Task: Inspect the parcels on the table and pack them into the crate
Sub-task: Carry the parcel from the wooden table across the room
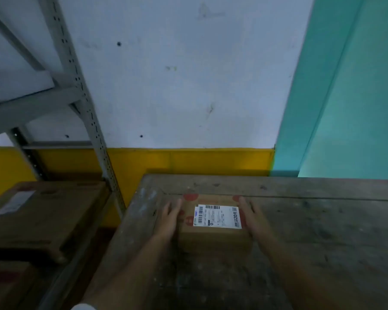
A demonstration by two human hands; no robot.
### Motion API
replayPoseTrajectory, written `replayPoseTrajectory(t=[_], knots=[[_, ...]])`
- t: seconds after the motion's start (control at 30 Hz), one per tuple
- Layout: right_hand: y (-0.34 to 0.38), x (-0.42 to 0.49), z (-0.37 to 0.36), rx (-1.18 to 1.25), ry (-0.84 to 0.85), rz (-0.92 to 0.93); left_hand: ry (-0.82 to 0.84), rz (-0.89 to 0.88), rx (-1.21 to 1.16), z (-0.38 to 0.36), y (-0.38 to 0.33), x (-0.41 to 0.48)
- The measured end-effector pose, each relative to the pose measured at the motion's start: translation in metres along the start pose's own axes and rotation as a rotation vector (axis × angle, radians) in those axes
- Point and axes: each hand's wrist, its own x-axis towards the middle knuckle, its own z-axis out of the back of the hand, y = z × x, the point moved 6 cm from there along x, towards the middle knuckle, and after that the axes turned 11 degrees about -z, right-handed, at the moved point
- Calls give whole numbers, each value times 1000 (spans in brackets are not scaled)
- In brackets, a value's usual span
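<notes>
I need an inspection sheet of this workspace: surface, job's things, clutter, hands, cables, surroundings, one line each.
Surface: worn, stained wooden table.
Job's things: one cardboard parcel on the table, white label facing up; no crate in view.
Clutter: nothing seen.
Hands: left hand and right hand, fingers straight, flat against the parcel's two sides.
Cables: nothing seen.
Surroundings: metal rack at left holding cardboard boxes; white wall with yellow band; teal panel at right.
</notes>
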Motion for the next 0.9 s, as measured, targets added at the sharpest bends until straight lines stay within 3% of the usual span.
replayPoseTrajectory(t=[0.17,0.5,0.9], knots=[[-13,10,-2,17,44,-18,41,-2,-40,-25,-51,-43],[-15,-13,-9,188,107,-134,96,114,-82,-38,-46,-60],[-7,-48,18,296,20,-65,209,60,-97,-53,-70,-75]])
